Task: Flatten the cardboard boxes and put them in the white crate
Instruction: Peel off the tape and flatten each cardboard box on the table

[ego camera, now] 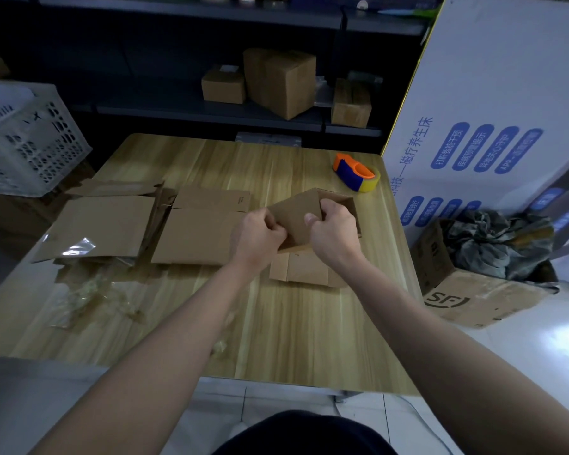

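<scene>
Box: small cardboard box sat on the table — not yet flat.
Hands: left hand and right hand both pinched its flap, fingers curled.
Crate: white crate lay far left — nearer the left hand.

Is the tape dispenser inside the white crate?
No, the tape dispenser lies on the wooden table, apart from the white crate.

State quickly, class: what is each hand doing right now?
Left hand: fingers curled, gripping the small cardboard box at its left edge.
Right hand: fingers curled over the same box's right side.
</scene>
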Demonstrator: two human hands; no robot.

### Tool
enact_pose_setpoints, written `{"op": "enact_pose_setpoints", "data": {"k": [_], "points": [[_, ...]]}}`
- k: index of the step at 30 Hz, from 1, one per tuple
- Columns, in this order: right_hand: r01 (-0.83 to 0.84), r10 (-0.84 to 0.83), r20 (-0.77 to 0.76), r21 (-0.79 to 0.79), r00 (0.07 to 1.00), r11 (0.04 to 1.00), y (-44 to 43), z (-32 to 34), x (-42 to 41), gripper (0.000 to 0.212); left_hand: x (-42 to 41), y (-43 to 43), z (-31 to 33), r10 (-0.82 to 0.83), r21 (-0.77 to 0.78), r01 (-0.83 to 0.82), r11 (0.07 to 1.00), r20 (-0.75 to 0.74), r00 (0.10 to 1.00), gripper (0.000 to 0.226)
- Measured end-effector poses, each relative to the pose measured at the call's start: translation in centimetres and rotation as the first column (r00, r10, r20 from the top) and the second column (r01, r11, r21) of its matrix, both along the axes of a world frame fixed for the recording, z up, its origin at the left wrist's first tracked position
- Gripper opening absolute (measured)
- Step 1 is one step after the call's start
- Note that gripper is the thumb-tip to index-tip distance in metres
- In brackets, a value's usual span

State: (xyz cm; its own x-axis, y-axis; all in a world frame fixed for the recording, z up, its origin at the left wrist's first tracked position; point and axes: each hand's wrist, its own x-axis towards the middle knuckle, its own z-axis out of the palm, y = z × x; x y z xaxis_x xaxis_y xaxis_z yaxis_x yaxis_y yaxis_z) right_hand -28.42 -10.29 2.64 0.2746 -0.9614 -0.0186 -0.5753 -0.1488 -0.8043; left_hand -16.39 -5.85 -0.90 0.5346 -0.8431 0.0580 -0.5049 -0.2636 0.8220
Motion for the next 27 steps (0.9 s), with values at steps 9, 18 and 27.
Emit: {"op": "enact_pose_setpoints", "data": {"k": [9,18,27], "points": [[0.061,-0.062,0.020,0.076,0.998,0.995,-1.3,-0.9,-0.6,0.026,0.9,-0.2,-1.9,-0.135,-0.016,0.134,0.991,-0.205,0.969,0.018],[0.120,-0.126,0.032,0.161,0.991,0.980,-2.3,-1.3,-1.6,0.040,2.0,-0.8,-2.4,0.043,-0.108,-0.144,0.984,-0.634,0.772,0.019],[0.275,-0.360,0.152,0.403,0.920,0.873,-4.2,-1.6,-3.1,0.050,3.6,-0.1,-2.7,-0.075,-0.178,-0.279,0.944,-0.936,0.344,0.014]]}}
